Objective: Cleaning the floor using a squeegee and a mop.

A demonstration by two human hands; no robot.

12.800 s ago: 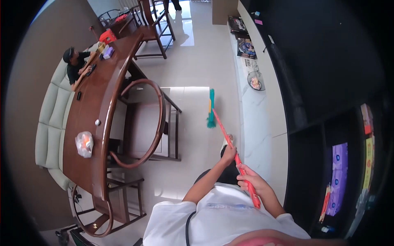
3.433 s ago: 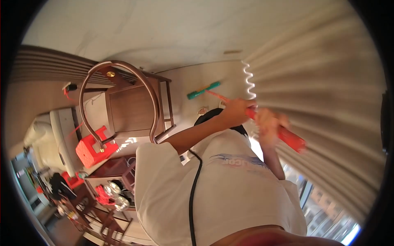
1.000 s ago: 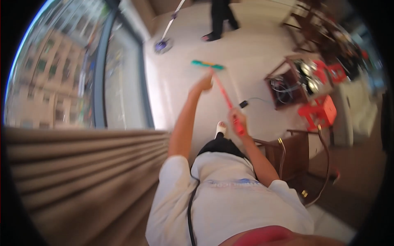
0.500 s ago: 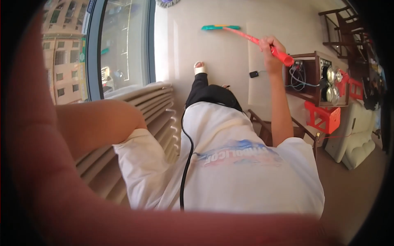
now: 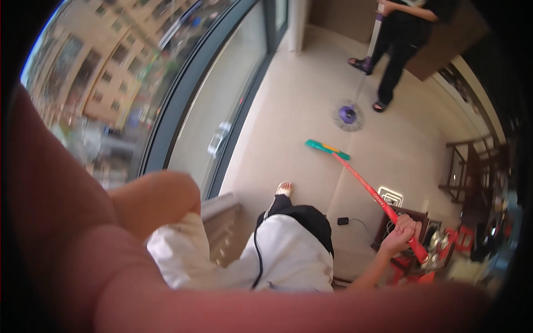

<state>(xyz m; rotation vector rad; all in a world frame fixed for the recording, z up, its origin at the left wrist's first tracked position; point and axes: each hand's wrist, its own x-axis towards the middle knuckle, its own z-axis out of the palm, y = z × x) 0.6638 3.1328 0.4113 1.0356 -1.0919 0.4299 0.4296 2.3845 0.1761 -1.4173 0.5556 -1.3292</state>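
My right hand (image 5: 401, 237) is wrapped round the red pole (image 5: 367, 190) near its lower right end. The pole runs up to the green broom head (image 5: 327, 148) with a yellow strip, lying on the pale tiled floor (image 5: 283, 105). My left hand (image 5: 66, 233) is raised very close to the camera, a large red blur along the left edge, its bent elbow near the window; its fingers cannot be made out. My sandalled foot (image 5: 284, 187) stands below the broom head.
A person (image 5: 397, 44) stands at the top holding a mop with a round grey-purple head (image 5: 347, 114). A tall window (image 5: 211, 122) runs along the left. A small black box (image 5: 343, 221) with a cable, dark chairs (image 5: 466, 166) and a cluttered side table (image 5: 391, 213) lie right.
My left hand has left the pole and risen to the camera. My right hand holds on, now lower in view. The view has swung, bringing the person with the mop into sight.
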